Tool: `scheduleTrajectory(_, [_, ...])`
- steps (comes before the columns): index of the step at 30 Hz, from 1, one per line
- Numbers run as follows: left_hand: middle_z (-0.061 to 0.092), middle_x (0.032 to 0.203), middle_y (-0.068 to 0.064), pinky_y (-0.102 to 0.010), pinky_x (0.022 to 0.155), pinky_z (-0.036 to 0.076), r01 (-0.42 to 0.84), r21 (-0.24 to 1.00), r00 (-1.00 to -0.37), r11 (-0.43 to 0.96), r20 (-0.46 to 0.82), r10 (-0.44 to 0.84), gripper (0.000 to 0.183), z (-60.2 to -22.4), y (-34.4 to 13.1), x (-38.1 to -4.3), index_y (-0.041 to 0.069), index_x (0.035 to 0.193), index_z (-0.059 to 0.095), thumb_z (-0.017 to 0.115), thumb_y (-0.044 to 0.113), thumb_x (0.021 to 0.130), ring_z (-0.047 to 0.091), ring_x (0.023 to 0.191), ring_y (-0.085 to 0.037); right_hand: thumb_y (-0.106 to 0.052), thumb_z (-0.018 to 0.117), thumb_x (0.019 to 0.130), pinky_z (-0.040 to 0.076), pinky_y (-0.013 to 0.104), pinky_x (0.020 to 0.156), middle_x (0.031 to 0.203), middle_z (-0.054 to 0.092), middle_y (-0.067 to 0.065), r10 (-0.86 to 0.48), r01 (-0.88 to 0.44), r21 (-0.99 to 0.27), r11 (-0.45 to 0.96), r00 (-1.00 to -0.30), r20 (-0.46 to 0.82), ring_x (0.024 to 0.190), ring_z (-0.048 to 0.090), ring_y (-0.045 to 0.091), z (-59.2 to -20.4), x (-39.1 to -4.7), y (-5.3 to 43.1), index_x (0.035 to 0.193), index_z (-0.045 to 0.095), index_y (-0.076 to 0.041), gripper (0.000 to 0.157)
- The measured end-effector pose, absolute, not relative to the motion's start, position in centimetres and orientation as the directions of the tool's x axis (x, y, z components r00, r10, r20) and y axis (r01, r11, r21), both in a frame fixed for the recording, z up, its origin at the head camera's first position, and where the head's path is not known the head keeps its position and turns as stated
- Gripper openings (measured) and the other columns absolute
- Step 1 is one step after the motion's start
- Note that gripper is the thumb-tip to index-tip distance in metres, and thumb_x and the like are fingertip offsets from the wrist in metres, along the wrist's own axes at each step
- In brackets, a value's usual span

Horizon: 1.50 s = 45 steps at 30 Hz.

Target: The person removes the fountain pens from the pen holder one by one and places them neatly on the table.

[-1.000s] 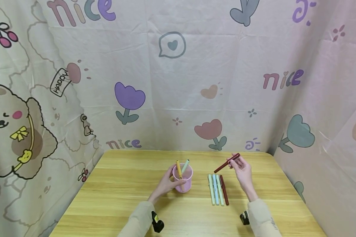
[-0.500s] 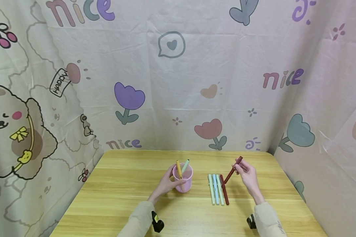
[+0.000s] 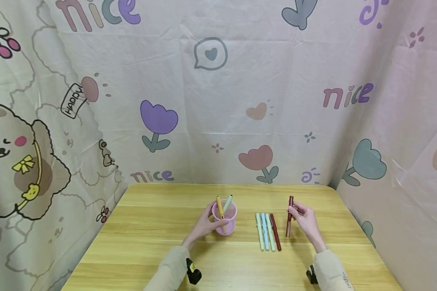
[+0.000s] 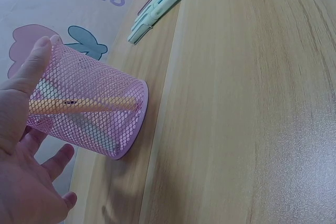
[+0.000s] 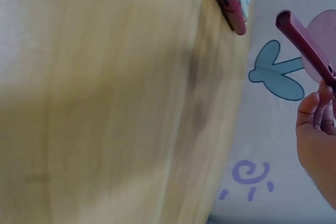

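Note:
My left hand (image 3: 208, 223) grips a pink mesh pen holder (image 3: 230, 227) upright on the table, thumb across the near side. In the left wrist view the thumb lies near the rim of the pen holder (image 4: 94, 72). An orange pen (image 3: 219, 206) and a pale green pen (image 3: 227, 203) lean inside it. My right hand (image 3: 306, 218) pinches a dark red pen (image 3: 289, 226) by its upper part, lower end pointing down. In the right wrist view the held dark red pen (image 5: 304, 43) shows one end.
Left of my right hand lies a row of pens: a pale green pen (image 3: 259, 232), a blue pen (image 3: 265, 232), another pale green pen (image 3: 270, 233) and a second dark red pen (image 3: 275, 233). A printed cloth (image 3: 218, 101) hangs behind the wooden table (image 3: 145, 226).
My right hand has moved right and toward me with the dark red pen, which has swung from slanting to nearly in line with the row. The left hand and pen holder stay put.

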State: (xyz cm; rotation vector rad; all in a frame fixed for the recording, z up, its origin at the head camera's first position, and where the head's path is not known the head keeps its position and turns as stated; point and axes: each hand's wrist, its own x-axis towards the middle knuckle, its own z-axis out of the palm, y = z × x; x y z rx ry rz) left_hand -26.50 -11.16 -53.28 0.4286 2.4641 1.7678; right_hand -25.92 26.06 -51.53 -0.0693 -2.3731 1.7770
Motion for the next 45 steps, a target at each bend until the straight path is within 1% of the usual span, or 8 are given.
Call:
scheduleTrajectory(3, [0.045, 0.155, -0.024, -0.068, 0.115, 0.035, 0.179, 0.937, -0.959, 0.299, 0.098, 0.267, 0.089, -53.4, -11.1, -26.6, 0.007, 0.155, 0.033, 0.083, 0.026, 0.084, 0.042, 0.142, -0.046, -0.014, 0.061, 0.101, 0.056, 0.014, 0.074, 0.121, 0.067, 0.033, 0.134, -0.057, -0.942, 0.33, -0.985, 0.106, 0.08, 0.061, -0.01, -52.1, -25.9, 26.0, 0.139, 0.05, 0.012, 0.048])
scheduleTrajectory(9, [0.043, 0.155, -0.025, -0.068, 0.116, 0.033, 0.17, 0.937, -0.96, 0.305, 0.087, 0.266, 0.092, -53.5, -11.1, -26.7, 0.006, 0.156, 0.031, 0.083, 0.028, 0.083, 0.041, 0.143, -0.047, -0.013, 0.065, 0.098, 0.054, 0.011, 0.073, 0.104, 0.072, 0.026, 0.138, -0.075, -0.912, 0.402, -0.98, 0.142, 0.076, 0.061, -0.008, -52.9, -25.9, 25.7, 0.132, 0.056, 0.013, 0.044])
scheduleTrajectory(16, [0.043, 0.156, -0.024, -0.069, 0.116, 0.032, 0.153, 0.942, -0.963, 0.298, 0.075, 0.259, 0.09, -53.3, -11.1, -26.5, 0.009, 0.156, 0.032, 0.083, 0.025, 0.083, 0.041, 0.143, -0.046, -0.014, 0.068, 0.096, 0.053, 0.018, 0.067, 0.098, 0.073, 0.024, 0.135, -0.06, -0.891, 0.45, -0.982, 0.134, 0.072, 0.058, -0.002, -53.8, -26.1, 25.4, 0.128, 0.061, 0.012, 0.042])
scheduleTrajectory(22, [0.042, 0.156, -0.024, -0.07, 0.116, 0.032, 0.149, 0.94, -0.963, 0.305, 0.069, 0.259, 0.09, -53.1, -11.1, -26.3, 0.009, 0.156, 0.031, 0.083, 0.024, 0.084, 0.041, 0.144, -0.046, -0.012, 0.069, 0.094, 0.051, 0.017, 0.06, 0.093, 0.073, 0.022, 0.125, -0.037, -0.857, 0.514, -0.985, 0.117, 0.069, 0.058, 0.003, -54.7, -26.4, 25.1, 0.124, 0.063, 0.012, 0.039])
scheduleTrajectory(28, [0.042, 0.156, -0.024, -0.069, 0.116, 0.032, 0.151, 0.937, -0.963, 0.315, 0.067, 0.262, 0.091, -53.2, -11.2, -26.4, 0.009, 0.156, 0.031, 0.083, 0.027, 0.084, 0.04, 0.144, -0.046, -0.011, 0.064, 0.098, 0.047, 0.018, 0.06, 0.097, 0.071, 0.024, 0.107, 0.014, -0.845, 0.535, -0.993, 0.052, 0.072, 0.054, 0.009, -54.9, -26.4, 24.8, 0.128, 0.06, 0.013, 0.039])
scheduleTrajectory(37, [0.042, 0.156, -0.024, -0.071, 0.116, 0.029, 0.155, 0.937, -0.96, 0.314, 0.069, 0.27, 0.089, -53.3, -11.1, -26.6, 0.009, 0.155, 0.032, 0.082, 0.029, 0.084, 0.038, 0.145, -0.048, -0.01, 0.059, 0.099, 0.05, 0.021, 0.066, 0.106, 0.069, 0.027, 0.085, 0.048, -0.826, 0.562, -0.996, 0.0, 0.083, 0.06, 0.017, -55.4, -26.4, 24.7, 0.134, 0.053, 0.015, 0.044])
scheduleTrajectory(42, [0.042, 0.156, -0.024, -0.072, 0.116, 0.029, 0.162, 0.937, -0.96, 0.311, 0.076, 0.271, 0.087, -53.3, -11.1, -26.7, 0.01, 0.155, 0.033, 0.082, 0.027, 0.084, 0.037, 0.145, -0.048, -0.01, 0.06, 0.098, 0.049, 0.022, 0.067, 0.107, 0.069, 0.027, 0.089, 0.056, -0.827, 0.559, -0.996, -0.007, 0.084, 0.06, 0.019, -55.6, -26.5, 24.6, 0.134, 0.056, 0.012, 0.042])
scheduleTrajectory(45, [0.043, 0.156, -0.024, -0.072, 0.116, 0.029, 0.165, 0.936, -0.96, 0.311, 0.08, 0.27, 0.087, -53.4, -11.1, -26.6, 0.01, 0.155, 0.034, 0.082, 0.027, 0.085, 0.038, 0.145, -0.048, -0.01, 0.064, 0.096, 0.049, 0.023, 0.066, 0.101, 0.071, 0.024, 0.098, 0.048, -0.821, 0.569, -0.995, 0.01, 0.082, 0.061, 0.017, -55.6, -26.5, 24.5, 0.127, 0.063, 0.009, 0.036])
